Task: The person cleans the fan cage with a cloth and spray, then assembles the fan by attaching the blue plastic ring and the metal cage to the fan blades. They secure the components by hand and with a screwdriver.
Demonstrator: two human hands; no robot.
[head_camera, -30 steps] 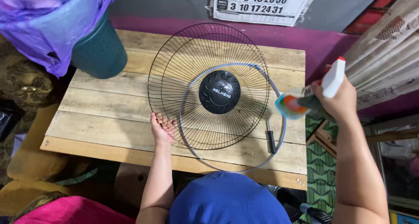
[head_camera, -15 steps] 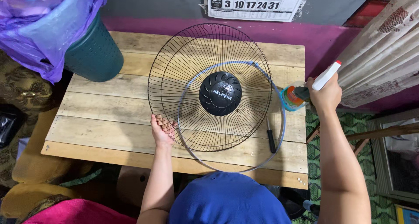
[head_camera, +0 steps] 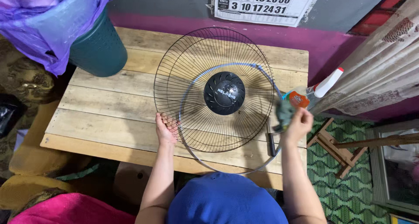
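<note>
A black wire fan grille (head_camera: 192, 67) with a round black centre cap (head_camera: 224, 93) stands tilted on a wooden plank table (head_camera: 104, 102). My left hand (head_camera: 166, 129) holds its lower left rim. Under the grille lies a thin grey-blue ring (head_camera: 227, 167). My right hand (head_camera: 297, 123) grips a grey-green cloth (head_camera: 284, 112) just right of the grille. A spray bottle (head_camera: 315, 91) with a white and red trigger top stands at the table's right edge, free of my hand.
A dark green bin (head_camera: 98, 45) with a purple plastic bag (head_camera: 48, 23) sits at the table's back left corner. A black-handled tool (head_camera: 272, 143) lies near the ring. Curtains (head_camera: 379, 62) hang at right, a wall calendar (head_camera: 262, 3) behind, a wooden stool (head_camera: 336, 145) beside the table.
My right hand has let go of the spray bottle, which now stands at the table's right edge, and has come down toward the grille with the cloth. My left hand stays on the rim.
</note>
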